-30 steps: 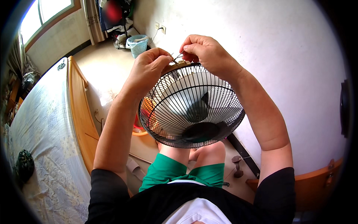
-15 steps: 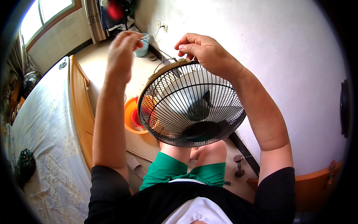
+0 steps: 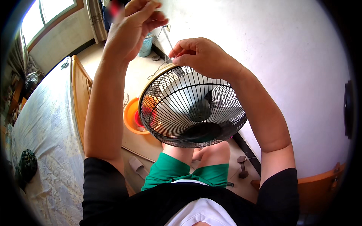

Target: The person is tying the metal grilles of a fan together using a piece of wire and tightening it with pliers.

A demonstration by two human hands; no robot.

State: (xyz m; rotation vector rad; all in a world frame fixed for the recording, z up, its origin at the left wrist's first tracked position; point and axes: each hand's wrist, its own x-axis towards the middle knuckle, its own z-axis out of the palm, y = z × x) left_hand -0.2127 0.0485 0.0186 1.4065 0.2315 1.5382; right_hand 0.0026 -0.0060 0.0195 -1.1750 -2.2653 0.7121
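An electric fan [image 3: 201, 132] with a black wire guard and pale blades stands between my arms, above my lap. A thin pale strand like a cord [image 3: 167, 37] slants from my left hand to the top rim of the fan. My left hand [image 3: 137, 28] is raised high, fingers bent and pinched on the upper part of the strand. At the guard's top edge, my right hand [image 3: 203, 56] has thumb and forefinger pinched round the strand's lower part. Its other fingers are curled and partly hidden.
On the floor stand an orange basin [image 3: 131, 116] with a red one inside, a light blue basket [image 3: 145, 49], a slipper [image 3: 137, 165] and a dumbbell [image 3: 242, 167]. A bed [image 3: 45, 124] is on the left, a white wall [image 3: 294, 56] on the right.
My left hand has moved up and to the right, turning the strand steeper. My right hand has shifted slightly left and down, onto the strand at the fan's top rim.
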